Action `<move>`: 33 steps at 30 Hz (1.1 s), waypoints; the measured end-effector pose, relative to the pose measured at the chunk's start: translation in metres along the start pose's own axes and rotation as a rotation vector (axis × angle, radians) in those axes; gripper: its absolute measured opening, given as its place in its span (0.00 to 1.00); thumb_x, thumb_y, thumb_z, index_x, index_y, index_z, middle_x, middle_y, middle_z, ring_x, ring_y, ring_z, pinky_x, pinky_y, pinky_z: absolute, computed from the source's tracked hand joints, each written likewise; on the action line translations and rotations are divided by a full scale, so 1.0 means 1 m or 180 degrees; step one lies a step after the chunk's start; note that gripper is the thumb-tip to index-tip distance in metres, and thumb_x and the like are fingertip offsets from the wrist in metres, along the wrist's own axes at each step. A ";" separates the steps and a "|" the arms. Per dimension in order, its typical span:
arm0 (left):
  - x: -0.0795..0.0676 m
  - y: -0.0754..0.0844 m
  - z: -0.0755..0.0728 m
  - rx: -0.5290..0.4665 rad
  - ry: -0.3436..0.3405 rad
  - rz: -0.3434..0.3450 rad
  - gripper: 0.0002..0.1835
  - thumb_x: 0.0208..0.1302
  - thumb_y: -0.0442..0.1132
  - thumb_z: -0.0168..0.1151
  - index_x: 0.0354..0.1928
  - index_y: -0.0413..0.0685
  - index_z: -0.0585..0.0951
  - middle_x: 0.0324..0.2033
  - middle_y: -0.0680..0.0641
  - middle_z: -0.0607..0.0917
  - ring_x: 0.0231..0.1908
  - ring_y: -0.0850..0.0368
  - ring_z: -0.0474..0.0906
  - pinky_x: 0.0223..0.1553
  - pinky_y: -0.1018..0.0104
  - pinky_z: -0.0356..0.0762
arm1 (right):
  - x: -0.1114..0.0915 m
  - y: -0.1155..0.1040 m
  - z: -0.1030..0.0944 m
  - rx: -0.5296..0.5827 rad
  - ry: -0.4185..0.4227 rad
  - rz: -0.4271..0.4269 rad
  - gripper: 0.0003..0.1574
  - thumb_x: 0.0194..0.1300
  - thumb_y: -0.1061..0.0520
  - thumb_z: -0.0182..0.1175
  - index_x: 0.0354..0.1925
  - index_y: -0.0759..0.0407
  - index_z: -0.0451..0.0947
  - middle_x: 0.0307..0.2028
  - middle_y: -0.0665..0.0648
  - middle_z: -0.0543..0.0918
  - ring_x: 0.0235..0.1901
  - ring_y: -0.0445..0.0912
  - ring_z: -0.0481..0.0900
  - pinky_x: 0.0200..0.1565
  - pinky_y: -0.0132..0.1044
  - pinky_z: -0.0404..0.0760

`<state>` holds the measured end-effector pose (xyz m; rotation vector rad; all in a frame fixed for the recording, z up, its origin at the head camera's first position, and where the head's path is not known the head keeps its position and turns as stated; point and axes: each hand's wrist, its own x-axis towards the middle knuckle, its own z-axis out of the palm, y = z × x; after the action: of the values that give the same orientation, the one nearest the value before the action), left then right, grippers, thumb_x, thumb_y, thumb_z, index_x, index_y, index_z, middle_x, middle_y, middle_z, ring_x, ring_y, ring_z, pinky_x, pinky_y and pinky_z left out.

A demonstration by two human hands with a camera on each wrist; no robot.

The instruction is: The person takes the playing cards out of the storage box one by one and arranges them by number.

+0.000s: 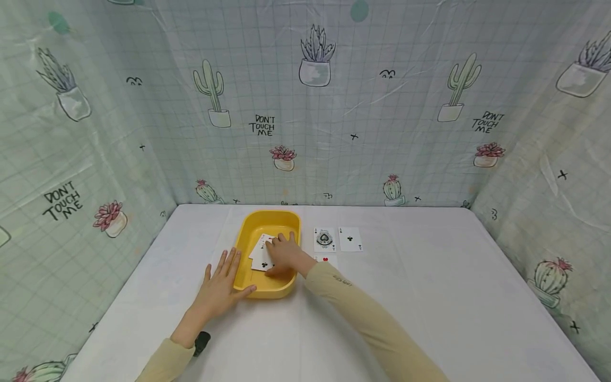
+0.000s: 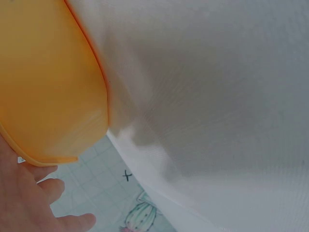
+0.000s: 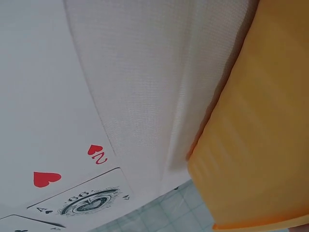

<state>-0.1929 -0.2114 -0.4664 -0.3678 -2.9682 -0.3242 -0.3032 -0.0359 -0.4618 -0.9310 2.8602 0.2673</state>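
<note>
A yellow tray stands on the white table. Inside it, a few overlapping playing cards lie face up, the top one showing club marks. My left hand lies against the tray's left rim, fingers stretched out and thumb over the near edge. Reaching in over the right rim, my right hand touches the cards with spread fingers and covers part of them. In the right wrist view that hand is almost wholly hidden behind the tray wall.
Right of the tray lie an ace of spades, an ace of clubs and a two of hearts, partly hidden by my right arm in the head view. A cactus-patterned cloth hangs behind the table and along both sides.
</note>
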 end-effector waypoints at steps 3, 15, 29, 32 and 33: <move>0.000 0.000 0.000 -0.0003 0.0004 0.0007 0.52 0.51 0.70 0.48 0.69 0.44 0.46 0.69 0.42 0.48 0.68 0.42 0.43 0.60 0.34 0.44 | 0.000 0.000 -0.001 0.0032 0.0041 0.0000 0.56 0.47 0.25 0.53 0.66 0.52 0.54 0.63 0.54 0.64 0.62 0.50 0.58 0.64 0.57 0.52; 0.001 -0.001 0.003 -0.0017 0.0024 0.0003 0.52 0.51 0.70 0.48 0.69 0.45 0.46 0.69 0.43 0.48 0.68 0.42 0.43 0.60 0.34 0.44 | -0.003 -0.001 -0.003 0.0033 0.0186 -0.0035 0.57 0.46 0.26 0.56 0.67 0.52 0.53 0.63 0.53 0.63 0.61 0.50 0.59 0.62 0.57 0.54; 0.001 0.000 0.005 -0.0016 -0.0009 -0.0018 0.52 0.51 0.71 0.47 0.69 0.45 0.45 0.69 0.42 0.47 0.68 0.41 0.43 0.60 0.33 0.43 | -0.008 0.000 -0.003 0.0058 0.0222 -0.0011 0.57 0.46 0.28 0.58 0.67 0.51 0.52 0.62 0.54 0.63 0.60 0.52 0.61 0.62 0.58 0.54; 0.001 0.000 0.005 0.0005 0.0002 -0.0016 0.53 0.51 0.71 0.47 0.69 0.45 0.45 0.69 0.42 0.48 0.68 0.41 0.43 0.60 0.33 0.44 | -0.012 0.001 -0.006 0.0096 0.0223 -0.0005 0.57 0.46 0.29 0.58 0.67 0.51 0.50 0.61 0.55 0.63 0.59 0.53 0.61 0.62 0.58 0.54; 0.001 0.000 0.005 0.0010 0.0010 -0.0015 0.53 0.51 0.71 0.47 0.69 0.44 0.45 0.69 0.42 0.48 0.68 0.41 0.43 0.59 0.33 0.44 | -0.014 0.001 -0.008 0.0102 0.0236 -0.0006 0.57 0.46 0.29 0.59 0.67 0.50 0.50 0.61 0.56 0.63 0.59 0.53 0.61 0.62 0.58 0.54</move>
<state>-0.1948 -0.2103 -0.4708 -0.3599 -2.9666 -0.3204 -0.2935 -0.0284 -0.4518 -0.9570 2.9212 0.1900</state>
